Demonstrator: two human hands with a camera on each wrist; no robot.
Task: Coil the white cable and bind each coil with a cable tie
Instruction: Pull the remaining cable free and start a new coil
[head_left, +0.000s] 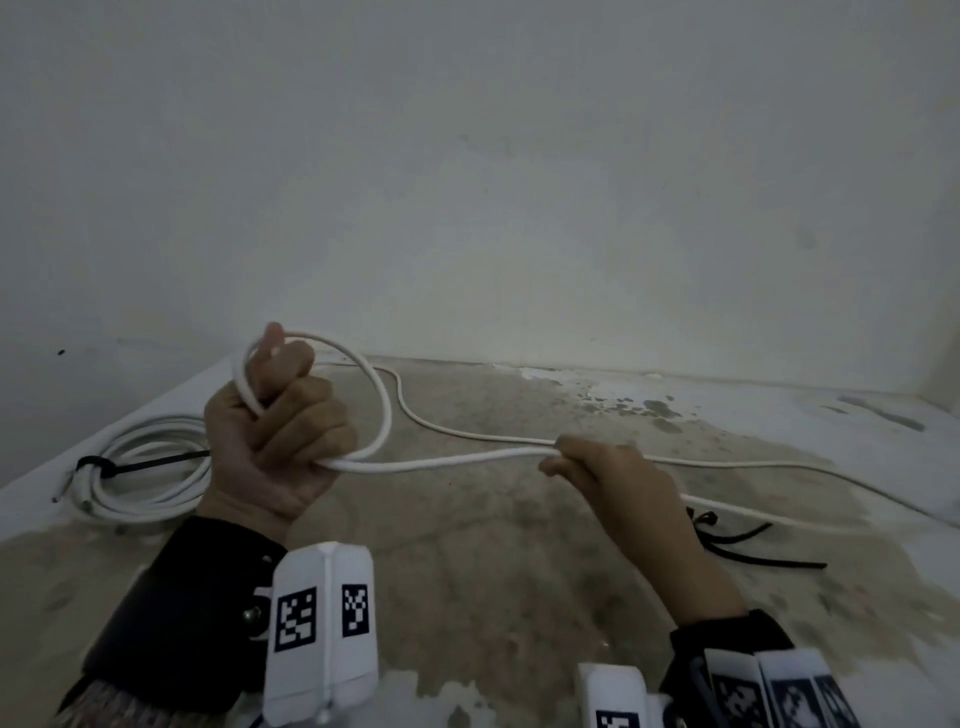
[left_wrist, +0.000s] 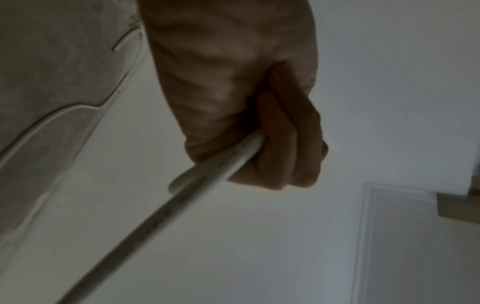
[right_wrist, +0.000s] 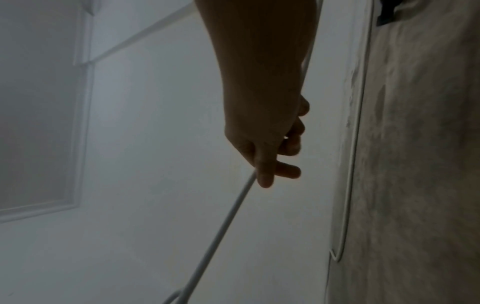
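My left hand (head_left: 280, 415) is raised in a fist and grips one loop of the white cable (head_left: 447, 461); the loop arches over its thumb. In the left wrist view the left hand (left_wrist: 272, 148) has its fingers curled round the cable (left_wrist: 207, 181). My right hand (head_left: 582, 467) pinches the same cable a short way to the right, taut between both hands. The right wrist view shows the right hand (right_wrist: 272, 164) with the cable (right_wrist: 228, 222) running off from its fingertips. The cable's slack trails over the floor toward the right. Several black cable ties (head_left: 748, 545) lie behind my right wrist.
A finished white coil (head_left: 140, 478) bound with a black tie (head_left: 130, 465) lies on the floor at the left, near the wall. The stained concrete floor (head_left: 493, 571) meets a white wall (head_left: 467, 182) just beyond my hands.
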